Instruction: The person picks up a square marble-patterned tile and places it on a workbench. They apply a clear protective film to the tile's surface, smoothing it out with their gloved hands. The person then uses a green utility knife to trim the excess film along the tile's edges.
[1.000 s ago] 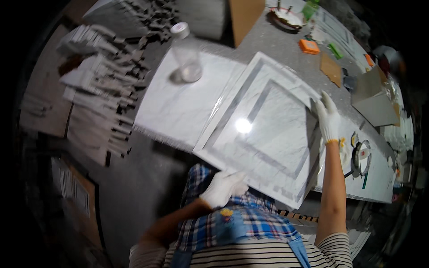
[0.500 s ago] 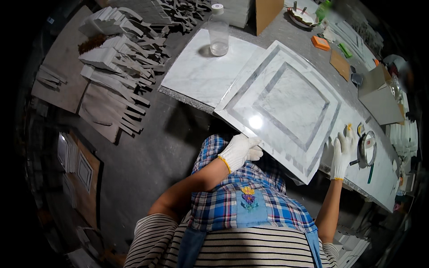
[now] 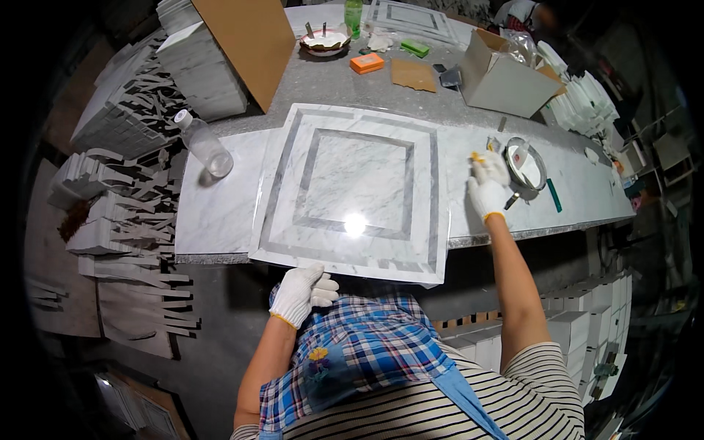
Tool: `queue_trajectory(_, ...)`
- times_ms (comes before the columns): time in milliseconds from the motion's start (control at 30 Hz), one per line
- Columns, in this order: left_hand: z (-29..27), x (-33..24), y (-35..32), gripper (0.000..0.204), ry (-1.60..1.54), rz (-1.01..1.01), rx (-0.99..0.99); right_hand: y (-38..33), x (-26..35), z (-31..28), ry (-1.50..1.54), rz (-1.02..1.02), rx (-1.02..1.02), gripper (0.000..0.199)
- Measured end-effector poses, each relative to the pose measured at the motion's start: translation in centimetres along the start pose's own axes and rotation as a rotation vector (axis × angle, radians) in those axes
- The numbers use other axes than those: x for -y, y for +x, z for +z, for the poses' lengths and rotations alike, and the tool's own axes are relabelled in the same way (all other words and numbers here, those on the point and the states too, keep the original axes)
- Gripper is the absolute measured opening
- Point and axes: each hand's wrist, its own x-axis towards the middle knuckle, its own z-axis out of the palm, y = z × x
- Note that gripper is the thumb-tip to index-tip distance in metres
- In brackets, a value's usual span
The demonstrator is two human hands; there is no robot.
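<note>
A square white marble tile with grey inlaid bands lies on a worktable, its front edge over the table's edge. At that edge my left hand, in a white knit glove, is closed with the thumb against the tile and the fingers curled just below. My right hand, also gloved, is over the white slab to the right of the tile. Its fingers are bent around something small with a yellow tip, which I cannot make out. Beside it sits a round, shallow container with white contents.
A clear plastic bottle stands on the slab at left. Farther back are a bowl, an orange box, a green block and a cardboard box. A green stick lies at right. Stacked stone strips are at left.
The whole view has turned, so the tile now appears squarer to me. My left hand stays at the tile's front edge, and my right hand remains near the round container.
</note>
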Motion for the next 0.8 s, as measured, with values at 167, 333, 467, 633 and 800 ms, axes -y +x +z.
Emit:
queue_trajectory(167,-0.1,-0.2,-0.3,0.032,-0.024,-0.033,0.04,3.3,1.7,-1.0,-0.054,-0.168,-0.137,0.034)
queue_trajectory(333,-0.9,-0.3,-0.1,0.031,-0.054,-0.086,0.067,8.0,8.5,-0.6,0.015,-0.119,0.232,0.047)
queue_trajectory(467,-1.5,-0.2,0.4,0.033,0.02,-0.059,0.013,12.2,8.6,3.2,0.097,-0.183,0.182,0.054)
queue_trajectory(633,-2.0,-0.1,0.7,0.033,0.024,-0.091,0.007,14.0,9.6,3.9,0.086,-0.156,0.26,0.053)
queue_trajectory(800,-2.0,-1.2,1.0,0.032,0.043,-0.065,-0.008,13.6,8.9,3.0,0.035,-0.106,0.287,0.051)
